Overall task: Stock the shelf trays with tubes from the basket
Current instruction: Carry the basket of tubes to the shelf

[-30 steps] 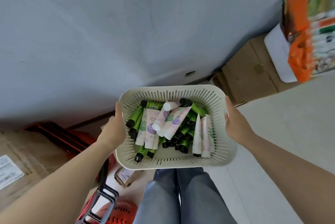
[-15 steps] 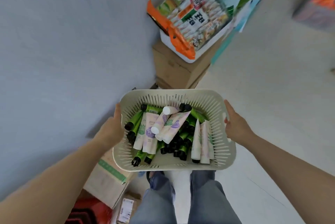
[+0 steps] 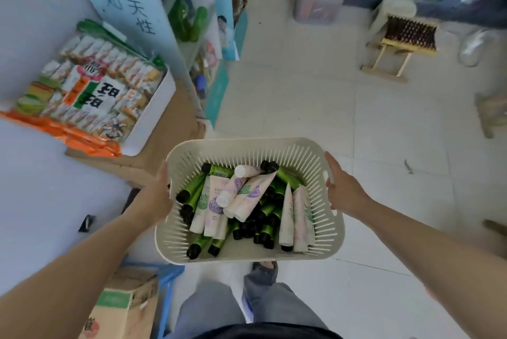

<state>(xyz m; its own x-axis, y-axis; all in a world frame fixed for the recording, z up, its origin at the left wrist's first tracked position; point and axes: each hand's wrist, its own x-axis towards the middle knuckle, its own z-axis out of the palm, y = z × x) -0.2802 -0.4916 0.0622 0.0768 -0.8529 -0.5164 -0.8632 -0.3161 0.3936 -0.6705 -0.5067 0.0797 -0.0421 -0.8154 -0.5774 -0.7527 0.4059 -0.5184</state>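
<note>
Each grip clasps the basket [image 3: 247,144]: left hand [image 3: 157,197] at nine o'clock, right hand [image 3: 345,193] at three. Its tubes [image 3: 241,197] lie heaped inside; stocking seems unstarted.

Snack packs [image 3: 90,86] in white bin [image 3: 155,122], L; wooden stool [image 3: 408,34] far R.

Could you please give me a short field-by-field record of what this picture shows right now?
carried item: basket, cream with slotted walls, held over the floor
left hand: grips the basket's left side
right hand: grips its right side
contents: green tubes with black caps and pale tubes, heaped loose
to the left: snack packs in a white tub, shelf unit beyond
ahead: wooden stool
shelf trays: not clearly in view
</note>
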